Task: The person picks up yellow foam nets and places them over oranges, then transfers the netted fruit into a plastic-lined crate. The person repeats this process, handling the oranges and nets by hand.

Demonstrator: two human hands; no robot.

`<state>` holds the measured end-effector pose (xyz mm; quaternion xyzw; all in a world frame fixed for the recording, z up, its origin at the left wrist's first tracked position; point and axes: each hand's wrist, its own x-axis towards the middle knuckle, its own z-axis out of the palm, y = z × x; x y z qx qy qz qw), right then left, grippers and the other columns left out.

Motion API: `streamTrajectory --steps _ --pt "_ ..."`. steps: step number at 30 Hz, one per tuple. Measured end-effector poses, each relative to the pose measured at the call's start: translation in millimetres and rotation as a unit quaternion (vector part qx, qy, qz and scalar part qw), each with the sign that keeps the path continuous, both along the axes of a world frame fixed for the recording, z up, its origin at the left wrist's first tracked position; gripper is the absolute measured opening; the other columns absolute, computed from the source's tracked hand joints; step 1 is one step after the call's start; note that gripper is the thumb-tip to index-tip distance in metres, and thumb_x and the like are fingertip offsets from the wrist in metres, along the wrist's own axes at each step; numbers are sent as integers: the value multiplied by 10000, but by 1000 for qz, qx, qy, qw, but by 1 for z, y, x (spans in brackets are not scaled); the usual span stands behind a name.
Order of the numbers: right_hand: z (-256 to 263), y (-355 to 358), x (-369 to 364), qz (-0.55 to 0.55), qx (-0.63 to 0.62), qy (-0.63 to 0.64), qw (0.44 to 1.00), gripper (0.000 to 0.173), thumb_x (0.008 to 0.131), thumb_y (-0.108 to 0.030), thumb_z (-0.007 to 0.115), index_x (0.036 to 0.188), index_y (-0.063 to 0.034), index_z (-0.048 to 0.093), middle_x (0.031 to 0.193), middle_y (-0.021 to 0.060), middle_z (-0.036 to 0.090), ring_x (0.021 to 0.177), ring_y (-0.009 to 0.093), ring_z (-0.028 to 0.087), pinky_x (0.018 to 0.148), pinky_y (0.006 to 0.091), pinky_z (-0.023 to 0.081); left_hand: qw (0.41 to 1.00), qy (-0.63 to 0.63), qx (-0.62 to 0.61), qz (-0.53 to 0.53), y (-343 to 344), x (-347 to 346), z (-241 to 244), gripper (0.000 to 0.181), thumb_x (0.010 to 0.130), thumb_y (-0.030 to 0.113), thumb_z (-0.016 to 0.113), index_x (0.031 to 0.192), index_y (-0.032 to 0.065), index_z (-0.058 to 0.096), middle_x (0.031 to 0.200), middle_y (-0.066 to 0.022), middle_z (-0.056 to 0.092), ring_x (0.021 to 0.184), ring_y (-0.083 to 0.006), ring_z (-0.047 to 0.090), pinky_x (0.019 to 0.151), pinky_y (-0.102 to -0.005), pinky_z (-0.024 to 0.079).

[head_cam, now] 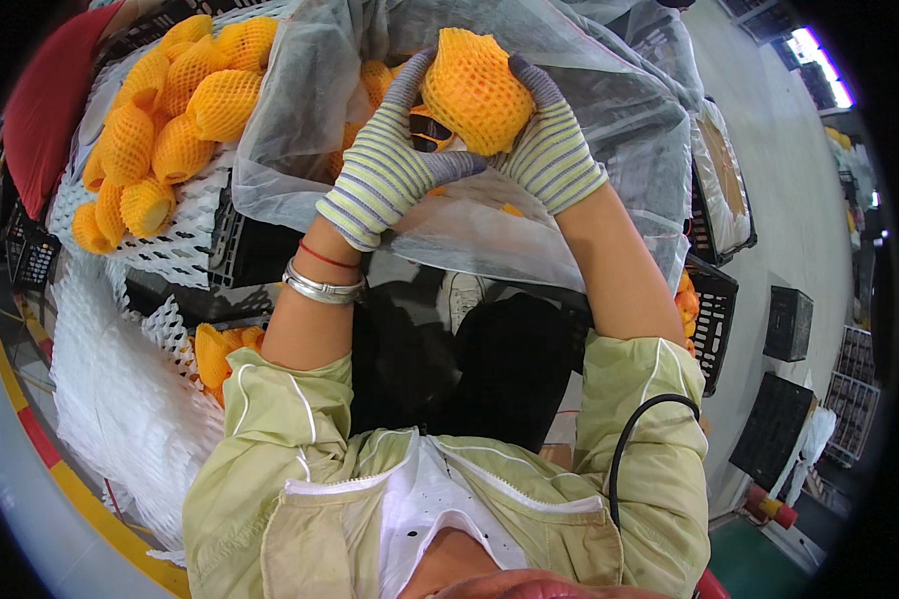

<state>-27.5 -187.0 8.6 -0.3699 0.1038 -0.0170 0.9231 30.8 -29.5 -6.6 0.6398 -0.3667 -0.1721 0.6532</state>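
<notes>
Between my two gloved hands is a round fruit in a yellow-orange foam net sleeve [476, 90]. My left hand [389, 161], in a striped knit glove, grips its left side, with the thumb along the underside. On the other side my right hand [556, 138], in a matching glove, curls its fingers around the fruit. Both are above a crate lined with a translucent white sheet [487, 247]. Inside the crate, partly hidden behind my left hand, are more sleeved fruits [375, 81]. The sleeve hides most of the fruit's skin.
To the left, several empty-looking foam net sleeves [172, 112] are piled on white foam netting [161, 258]. More white netting [120, 404] hangs below, beside orange sleeves [213, 356]. A black plastic crate [712, 322] with fruit stands right. Black boxes [772, 427] sit on the floor.
</notes>
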Motion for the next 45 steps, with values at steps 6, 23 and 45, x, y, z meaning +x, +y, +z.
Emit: streamTrajectory --steps 6,23,45 --pt "-5 4 0 33 31 -18 999 625 738 -276 713 1235 -22 431 1144 132 548 1086 265 537 967 411 431 997 52 -62 3 0 0 -3 929 650 173 802 1380 72 236 1257 -146 444 1141 -255 479 938 -297 447" --pt "-38 10 6 -32 -515 -169 840 638 746 -154 713 1303 -82 411 1312 109 418 1178 251 445 1002 324 380 984 163 -37 60 8 6 -12 667 766 45 685 1314 16 305 1203 -159 468 1045 -233 544 873 -306 509" --pt "-31 14 2 -135 -412 -95 896 233 827 -55 610 1051 9 593 988 60 600 913 130 567 820 241 457 916 281 -196 208 7 -4 -11 284 869 99 529 1141 25 491 1015 -111 567 878 -174 574 766 -258 493"
